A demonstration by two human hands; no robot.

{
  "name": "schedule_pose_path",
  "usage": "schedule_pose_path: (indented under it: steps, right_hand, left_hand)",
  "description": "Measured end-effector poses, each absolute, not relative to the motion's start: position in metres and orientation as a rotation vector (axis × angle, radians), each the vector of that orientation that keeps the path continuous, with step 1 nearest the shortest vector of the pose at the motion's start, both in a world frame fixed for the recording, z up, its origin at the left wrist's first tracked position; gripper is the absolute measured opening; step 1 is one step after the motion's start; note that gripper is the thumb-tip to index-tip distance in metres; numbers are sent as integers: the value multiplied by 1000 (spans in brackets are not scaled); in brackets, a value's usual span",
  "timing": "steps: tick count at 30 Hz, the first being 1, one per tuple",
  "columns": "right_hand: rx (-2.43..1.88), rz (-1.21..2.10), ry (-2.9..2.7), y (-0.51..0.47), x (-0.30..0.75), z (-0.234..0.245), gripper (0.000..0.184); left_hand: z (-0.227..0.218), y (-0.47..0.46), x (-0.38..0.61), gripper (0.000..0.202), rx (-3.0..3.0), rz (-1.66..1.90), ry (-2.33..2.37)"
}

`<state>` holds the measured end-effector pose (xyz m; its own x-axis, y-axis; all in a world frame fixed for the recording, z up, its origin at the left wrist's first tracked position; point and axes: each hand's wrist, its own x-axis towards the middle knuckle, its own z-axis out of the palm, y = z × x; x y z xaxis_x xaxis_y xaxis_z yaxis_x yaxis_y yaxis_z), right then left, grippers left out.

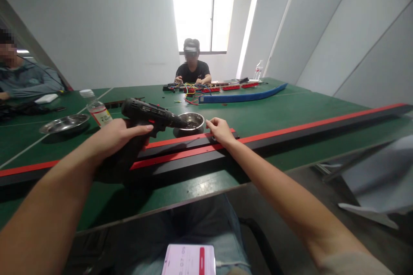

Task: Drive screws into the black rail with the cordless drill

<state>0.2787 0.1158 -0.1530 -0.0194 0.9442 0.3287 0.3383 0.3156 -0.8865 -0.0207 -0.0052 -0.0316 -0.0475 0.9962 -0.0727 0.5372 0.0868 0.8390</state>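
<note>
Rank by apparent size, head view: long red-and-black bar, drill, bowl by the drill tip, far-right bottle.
1. Long red-and-black bar
2. Drill
3. Bowl
4. Far-right bottle; farthest away, so true rank unsure

The drill (146,113) is black with a red bit (151,121), the bowl (197,128) is silver, and the long bar (290,134) is black with a red top. The table (274,114) is green with thin white lines (24,151), the curved strip (245,96) blue
</note>
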Motion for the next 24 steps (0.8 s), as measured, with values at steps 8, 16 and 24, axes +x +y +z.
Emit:
schedule_pose_path:
  steps: [8,16,24]
  right_hand:
    - [-1181,784,-1570,118,277,-155,36]
    - [-1219,746,-1564,117,275,-155,36]
    - [-1197,634,-1740,120,275,-160,28]
  left_hand:
    - [2,11,-9,38,1602,672,1719]
    - [54,50,31,48,2278,566,1743]
    - [53,51,87,91,2931,159,1965]
